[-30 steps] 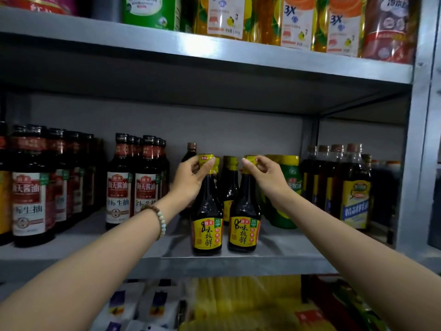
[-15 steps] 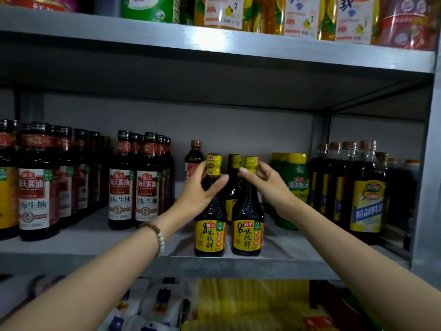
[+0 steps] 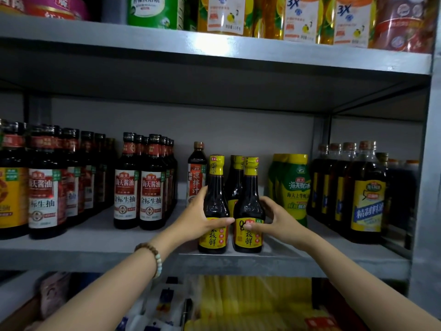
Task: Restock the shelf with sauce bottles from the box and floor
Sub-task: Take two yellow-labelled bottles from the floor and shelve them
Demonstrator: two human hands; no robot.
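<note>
Both hands squaring two sauce bottles at shelf [image 3: 310, 259] front.
Left hand [image 3: 195, 223] wraps left bottle [image 3: 214, 201]; right hand [image 3: 276, 220] wraps right bottle [image 3: 249, 204]. Both upright, side by side, likely being aligned label-out.

Orange detergent bottles [image 3: 300, 17], yellow packets [image 3: 250, 304]

Shelf [image 3: 298, 260] front: left sauce bottle [image 3: 215, 187] and right sauce bottle [image 3: 249, 199], upright, side by side.
Behind them: third bottle [image 3: 236, 180].
Left hand [image 3: 198, 218]: grips left sauce bottle.
Right hand [image 3: 278, 218]: grips right sauce bottle.
Left: taller bottles [image 3: 138, 187].
Right: squeeze bottles [image 3: 296, 187].
</note>
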